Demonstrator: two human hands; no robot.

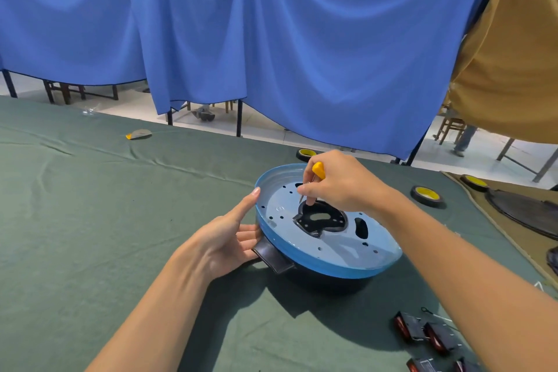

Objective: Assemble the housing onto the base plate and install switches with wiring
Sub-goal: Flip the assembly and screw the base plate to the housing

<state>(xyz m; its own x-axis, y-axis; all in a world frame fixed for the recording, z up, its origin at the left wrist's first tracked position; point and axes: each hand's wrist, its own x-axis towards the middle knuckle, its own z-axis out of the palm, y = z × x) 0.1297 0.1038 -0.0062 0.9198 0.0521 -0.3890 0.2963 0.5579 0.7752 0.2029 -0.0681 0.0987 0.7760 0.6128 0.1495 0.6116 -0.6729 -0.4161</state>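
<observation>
Head view, workpiece: a round light-blue sheet-metal base plate [338, 248] with punched holes sits on top of a dark rounded housing [326, 281], near the middle of the green cloth-covered table [120, 220]. A flat black tab [273, 260] juts out at its near-left side.
Centre: a black irregular bracket [320, 219] lies in the plate's central opening.
Left hand: the left hand [232, 238] rests against the plate's left rim with its fingers nearly straight. The forefinger lies along the edge and the others are by the tab; it grasps nothing.
Right hand: the right hand [341, 184] is clenched round a yellow-handled screwdriver [317, 169], its shaft pointing down at the bracket's far edge. Whether the tip sits in a screw I cannot tell.
Switches: black rocker switches with red faces [422, 332] lie at the near right, well apart from the housing.
Surroundings: a black tape roll with a yellow core [427, 195] lies beyond the right wrist, and a blue curtain [271, 39] hangs behind.
Handling: the plate looks thin, stiff and light, and its painted face is probably slick. The stack may turn or skid on the cloth under the screwdriver's twist, so bracing it at the rim and tab seems wise. The switches are best held by their bodies.
</observation>
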